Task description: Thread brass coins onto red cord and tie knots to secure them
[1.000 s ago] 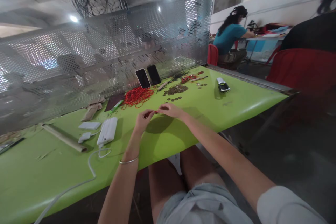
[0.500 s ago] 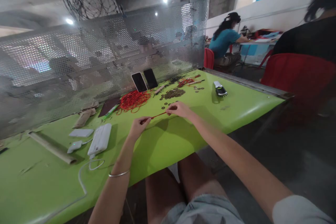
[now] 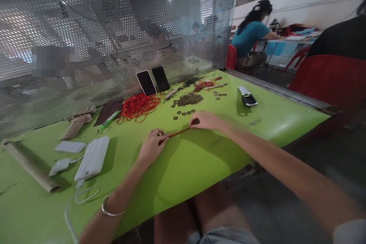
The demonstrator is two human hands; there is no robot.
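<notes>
A short red cord (image 3: pixel 179 132) is stretched between my two hands, above the green table (image 3: pixel 177 175). My left hand (image 3: pixel 154 143) pinches its left end, and my right hand (image 3: pixel 204 121) pinches the right end. Just beyond my right hand lies a pile of dark round coins (image 3: pixel 190 99), with several loose ones in front of it. A tangle of bright red cord (image 3: pixel 138 107) rests behind my left hand.
Two phones (image 3: pixel 146 82) lean by the perforated metal screen (image 3: pixel 114 42). On the left are a white power bank (image 3: pixel 93 158) with a cable, a tube (image 3: pixel 31 167) and a green-white packet (image 3: pixel 110 119). A hair clipper-like object (image 3: pixel 247 97) lies right. People sit beyond.
The head view has shifted, so the tabletop items look nearer and lower-left ones sit further left. Both hands still hold the cord, which now spans a slightly wider gap between them.
</notes>
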